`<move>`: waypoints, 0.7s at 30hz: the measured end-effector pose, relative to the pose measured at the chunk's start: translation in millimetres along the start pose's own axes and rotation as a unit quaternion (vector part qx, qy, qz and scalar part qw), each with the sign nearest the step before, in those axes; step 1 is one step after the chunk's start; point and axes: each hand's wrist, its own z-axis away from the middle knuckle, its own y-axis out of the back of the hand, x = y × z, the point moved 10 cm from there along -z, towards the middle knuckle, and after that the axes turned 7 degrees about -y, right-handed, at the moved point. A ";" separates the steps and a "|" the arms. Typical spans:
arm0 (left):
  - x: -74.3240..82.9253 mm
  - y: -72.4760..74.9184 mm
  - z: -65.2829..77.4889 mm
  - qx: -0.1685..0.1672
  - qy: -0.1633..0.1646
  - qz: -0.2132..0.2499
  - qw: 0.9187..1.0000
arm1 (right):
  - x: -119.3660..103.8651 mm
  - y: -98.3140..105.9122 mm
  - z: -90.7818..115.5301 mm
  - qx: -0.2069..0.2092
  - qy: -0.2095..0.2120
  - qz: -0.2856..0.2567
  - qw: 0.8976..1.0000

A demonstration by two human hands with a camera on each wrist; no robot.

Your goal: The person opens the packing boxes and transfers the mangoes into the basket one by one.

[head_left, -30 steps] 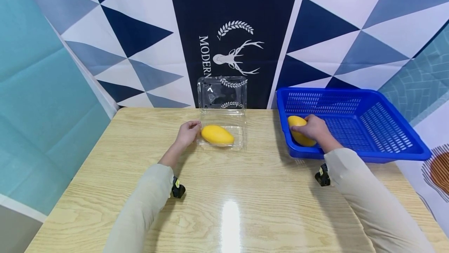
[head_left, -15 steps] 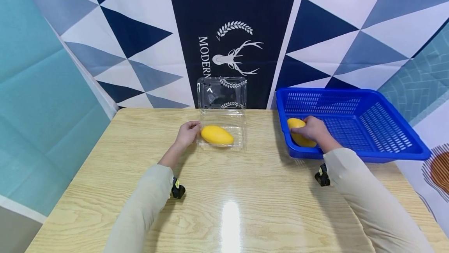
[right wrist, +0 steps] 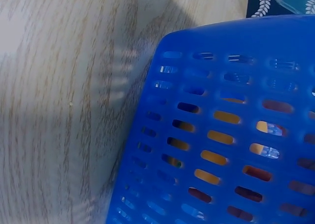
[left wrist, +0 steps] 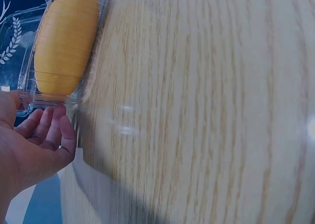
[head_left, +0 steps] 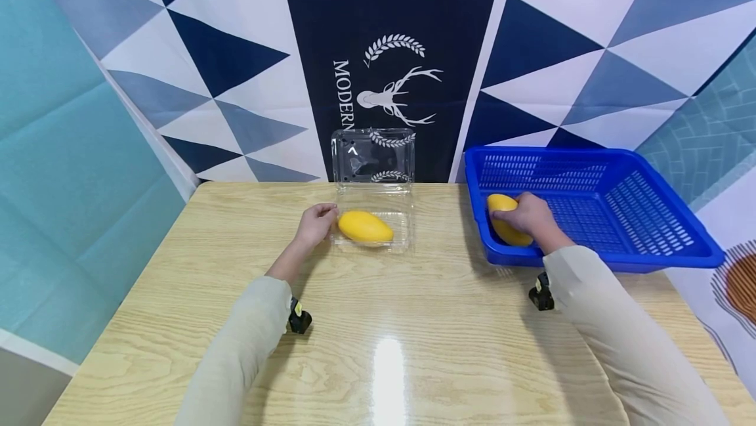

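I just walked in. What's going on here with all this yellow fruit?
A person is handling two yellow fruits with bare hands. The right hand grips one yellow fruit inside the blue basket, by its left side. The left hand holds the left edge of a clear container; its lid stands open, and the other yellow fruit lies inside.
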 end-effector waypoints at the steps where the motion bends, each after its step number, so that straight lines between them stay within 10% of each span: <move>1: 0.2 0.3 0.1 0.000 -0.001 -0.002 1.000 | -0.2 0.2 0.1 0.000 -0.001 0.000 1.000; 21: 3.6 0.9 2.9 -0.006 -0.003 -0.014 1.000 | 0.4 4.3 -1.6 0.004 -0.007 0.009 1.000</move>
